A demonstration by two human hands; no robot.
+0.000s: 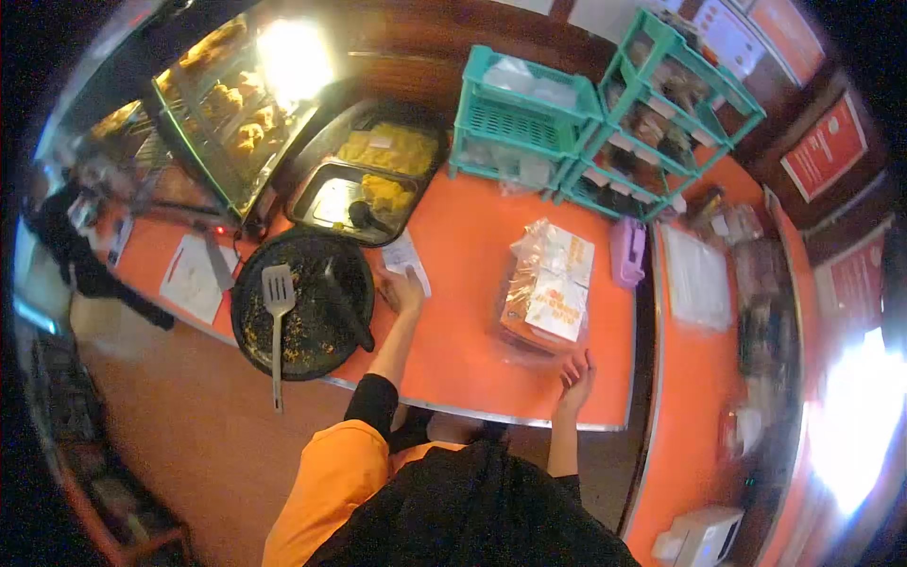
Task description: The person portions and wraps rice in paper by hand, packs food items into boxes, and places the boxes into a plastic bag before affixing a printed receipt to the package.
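My left hand (405, 289) is at the lower part of a white paper slip (402, 253), its fingers closed on the paper over the orange counter. To its left lies a round black pan (316, 283) with crumbs, a pale slotted spatula (277, 302) and a dark-handled utensil across it. My right hand (575, 380) holds nothing, its fingers apart, just below the near corner of a pack of printed orange-and-white cartons (557, 288) in clear plastic wrap. Whether the fingertips touch the wrap is hard to tell.
Food trays (307, 213) and a lit display case (227, 113) stand at the back left. Green plastic racks (524, 123) hold packaged items behind the counter. A purple holder (627, 252) is right of the cartons. A knife (219, 262) lies near the pan.
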